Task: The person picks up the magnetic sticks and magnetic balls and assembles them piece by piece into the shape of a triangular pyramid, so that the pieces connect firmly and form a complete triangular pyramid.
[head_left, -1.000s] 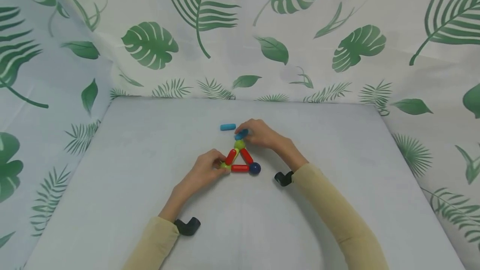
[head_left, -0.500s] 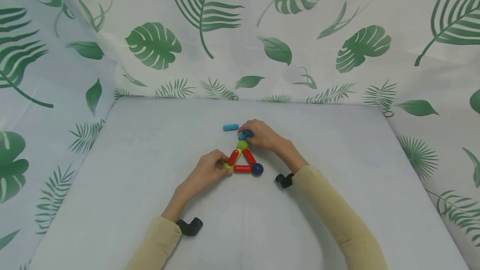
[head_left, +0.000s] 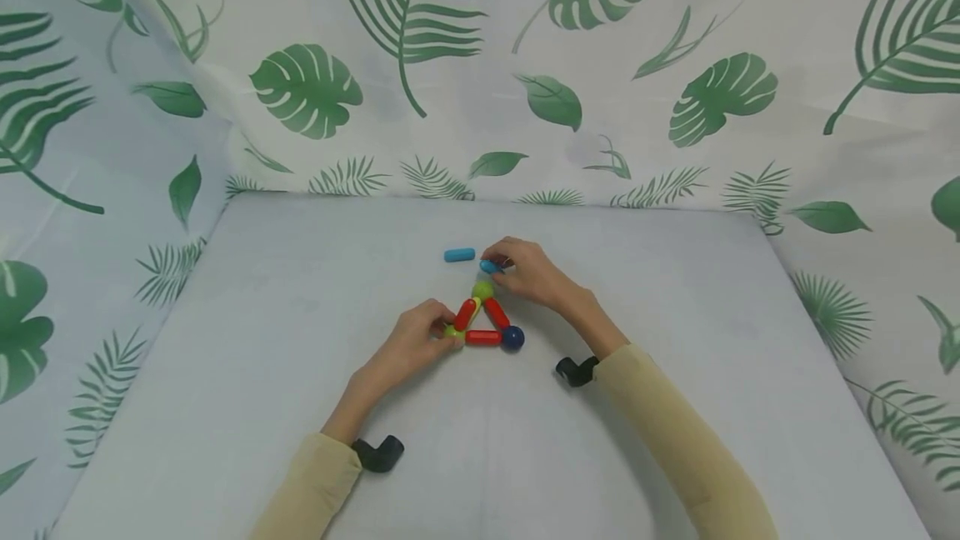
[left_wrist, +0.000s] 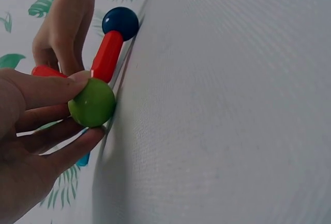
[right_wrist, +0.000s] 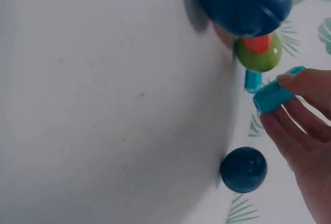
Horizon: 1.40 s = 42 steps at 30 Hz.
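My left hand [head_left: 416,338] pinches a green ball [left_wrist: 92,102] at the near-left corner of a triangle of balls and rods. Red rods [head_left: 483,337] run along its sides, and a yellow-green rod shows partly beside the left one. A dark blue ball [head_left: 513,338] forms the right corner; another green ball [head_left: 483,290] forms the far one. Just beyond that far ball, my right hand [head_left: 534,275] holds a light blue rod [right_wrist: 274,95] between thumb and fingers, tilted in the right wrist view.
A second light blue rod [head_left: 459,255] lies on the white table [head_left: 300,257], left of my right hand. In the right wrist view, a separate dark blue ball [right_wrist: 244,169] sits below the held rod. Leaf-patterned cloth [head_left: 450,132] stands behind the table.
The light blue rod in my right hand has turned and drawn slightly away from the far green ball. My left hand keeps its pinch with little movement.
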Each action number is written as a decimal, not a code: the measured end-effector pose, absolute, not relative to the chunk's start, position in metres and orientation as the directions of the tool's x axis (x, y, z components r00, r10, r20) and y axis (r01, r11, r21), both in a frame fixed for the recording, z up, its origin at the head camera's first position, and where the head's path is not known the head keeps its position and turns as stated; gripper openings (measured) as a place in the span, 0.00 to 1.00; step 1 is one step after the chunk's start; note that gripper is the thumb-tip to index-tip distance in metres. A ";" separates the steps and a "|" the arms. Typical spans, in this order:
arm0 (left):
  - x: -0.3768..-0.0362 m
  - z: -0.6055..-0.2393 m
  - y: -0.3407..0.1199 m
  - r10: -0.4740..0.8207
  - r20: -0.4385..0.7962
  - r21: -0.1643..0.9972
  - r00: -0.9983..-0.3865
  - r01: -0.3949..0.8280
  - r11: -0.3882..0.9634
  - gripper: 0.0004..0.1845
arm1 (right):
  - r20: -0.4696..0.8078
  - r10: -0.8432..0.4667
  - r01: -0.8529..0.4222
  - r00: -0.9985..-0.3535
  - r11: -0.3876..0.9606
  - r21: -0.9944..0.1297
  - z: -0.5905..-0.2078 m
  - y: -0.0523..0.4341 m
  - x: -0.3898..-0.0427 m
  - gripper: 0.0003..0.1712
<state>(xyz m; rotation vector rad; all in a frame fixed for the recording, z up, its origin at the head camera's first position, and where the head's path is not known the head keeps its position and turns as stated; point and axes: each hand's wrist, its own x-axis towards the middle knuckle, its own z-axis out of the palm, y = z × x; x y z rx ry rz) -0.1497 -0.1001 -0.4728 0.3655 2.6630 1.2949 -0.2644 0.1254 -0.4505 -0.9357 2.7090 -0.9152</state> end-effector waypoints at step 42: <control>-0.147 -0.471 -0.099 0.299 -0.015 0.775 -0.954 0.178 0.607 0.15 | 0.197 -0.605 -0.552 -0.772 0.483 -0.679 -0.450 0.153 -0.212 0.17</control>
